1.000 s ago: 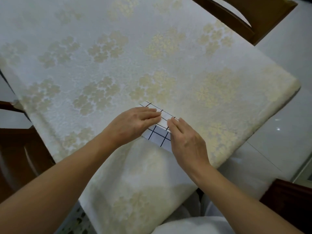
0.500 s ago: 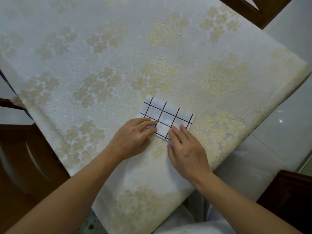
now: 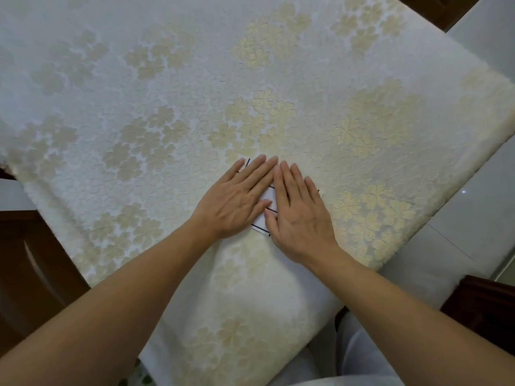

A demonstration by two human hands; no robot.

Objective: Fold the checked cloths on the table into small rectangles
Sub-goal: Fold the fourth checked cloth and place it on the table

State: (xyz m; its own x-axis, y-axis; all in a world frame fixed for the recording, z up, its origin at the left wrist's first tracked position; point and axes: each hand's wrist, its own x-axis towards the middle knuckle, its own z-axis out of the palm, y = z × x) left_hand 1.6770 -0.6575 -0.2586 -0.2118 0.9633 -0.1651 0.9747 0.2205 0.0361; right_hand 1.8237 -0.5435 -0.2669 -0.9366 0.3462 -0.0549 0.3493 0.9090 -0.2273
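Both hands lie flat, fingers straight, side by side at frame centre: left hand (image 3: 235, 203) and right hand (image 3: 299, 215) press on the cloth (image 3: 269, 196), a white, black-checked folded piece mostly hidden beneath them. It rests on a textured cream floral tablecloth (image 3: 167, 93).

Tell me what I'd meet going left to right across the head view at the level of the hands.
Wooden chair → tablecloth → left hand → checked cloth → right hand → floor.

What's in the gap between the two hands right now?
In the head view, a strip of the folded checked cloth shows between the left hand and the right hand, both lying flat on it.
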